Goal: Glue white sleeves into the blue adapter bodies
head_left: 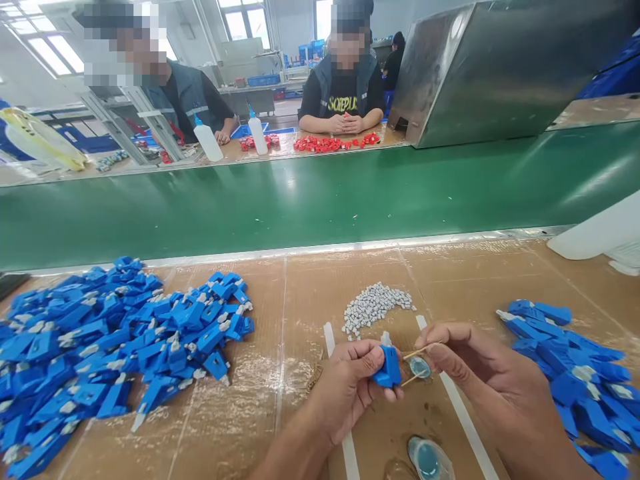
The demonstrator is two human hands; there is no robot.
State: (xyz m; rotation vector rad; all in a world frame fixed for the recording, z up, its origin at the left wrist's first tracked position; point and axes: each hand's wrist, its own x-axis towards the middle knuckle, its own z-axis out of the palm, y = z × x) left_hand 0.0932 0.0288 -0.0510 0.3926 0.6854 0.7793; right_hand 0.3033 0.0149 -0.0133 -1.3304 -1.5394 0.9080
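My left hand (345, 380) grips a small blue plastic part (388, 371) between thumb and fingers. A light grey piece (385, 339) stands up at its top. My right hand (493, 377) pinches a thin wooden stick (416, 353), its tip close to the blue part; whether they touch I cannot tell. Just below, a second thin stick (412, 380) reaches to a small clear dish with bluish contents (421, 368). Nearer me stands a clear cup of blue liquid (429, 460). Behind my hands lies a pile of small grey pieces (376, 307).
Large heap of blue parts (130, 333) at left, smaller heap (580, 373) at right. White tape strips (460, 413) mark the brown table. A green belt (300, 200) runs across; beyond it sit two people, red parts (330, 143), white bottles (258, 133) and a metal housing (480, 73).
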